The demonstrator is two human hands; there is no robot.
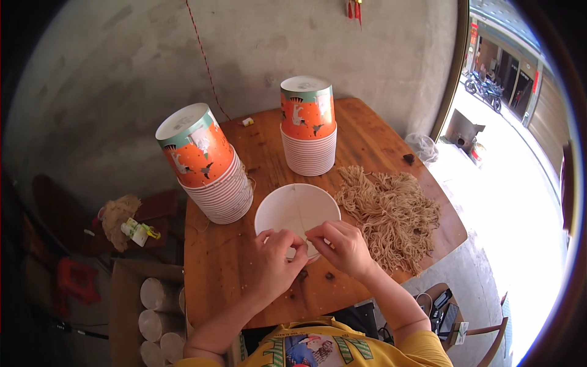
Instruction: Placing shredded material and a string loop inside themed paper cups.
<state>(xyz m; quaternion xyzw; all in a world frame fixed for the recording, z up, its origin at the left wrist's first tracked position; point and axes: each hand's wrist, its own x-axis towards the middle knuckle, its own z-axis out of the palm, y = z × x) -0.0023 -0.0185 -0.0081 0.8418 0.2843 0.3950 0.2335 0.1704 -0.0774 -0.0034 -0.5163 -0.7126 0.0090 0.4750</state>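
An open white paper bucket (287, 205) stands on the wooden table in front of me. A thin tan string (300, 215) runs across its mouth towards my fingers. At the near rim my left hand (282, 255) is closed, thumb and forefinger pinched at the string. Close beside it, my right hand (340, 246) pinches the string too, its fingertips over the rim. The string's ends are hidden by my fingers. Right of the bucket lies a loose heap of tan strings (391, 217).
Two upside-down stacks of orange-patterned paper buckets, a left stack (205, 162) and a back stack (308, 125), stand on the table (244, 300). A cardboard box (125, 306) with several white buckets sits lower left. A concrete wall (244, 55) rises behind; a doorway opens at right.
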